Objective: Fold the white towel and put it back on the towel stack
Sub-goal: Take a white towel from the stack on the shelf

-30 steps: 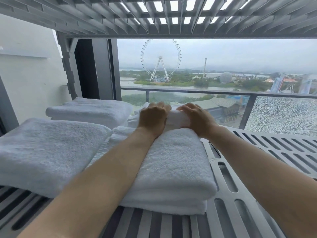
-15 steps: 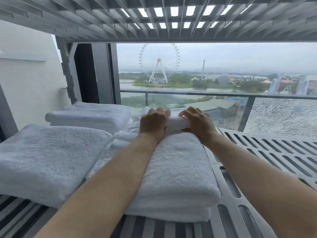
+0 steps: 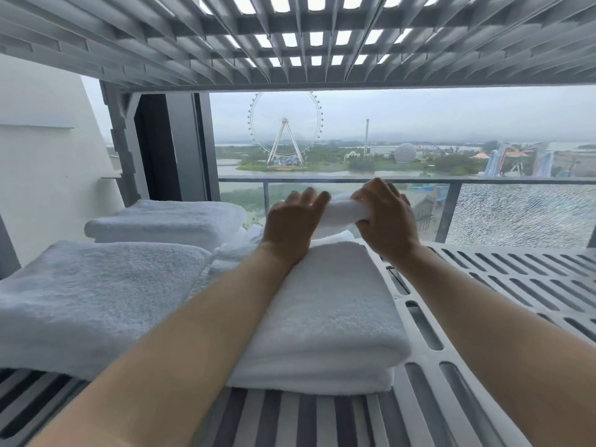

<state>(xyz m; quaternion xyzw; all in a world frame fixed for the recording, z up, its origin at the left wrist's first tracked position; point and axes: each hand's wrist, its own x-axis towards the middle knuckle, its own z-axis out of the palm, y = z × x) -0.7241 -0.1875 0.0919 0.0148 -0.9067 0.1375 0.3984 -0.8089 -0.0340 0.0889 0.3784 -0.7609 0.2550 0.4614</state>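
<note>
A: Head view, entry one. Which parts of the person show?
B: Two forearms, two hands. The left forearm (image 3: 180, 333) comes in from the frame edge at 7 o'clock, the right forearm (image 3: 516, 317) from 4 o'clock.
A: Worn items?
B: Both forearms are bare along their whole visible length, edge to wrist. The left hand (image 3: 295, 224) and the right hand (image 3: 388, 221) are bare as well; only their backs show.
A: Surface detail?
B: Smooth, even. Knuckle ridges are visible on the right hand. Nails are too blurred to judge. Both arms blur towards 6 o'clock
</note>
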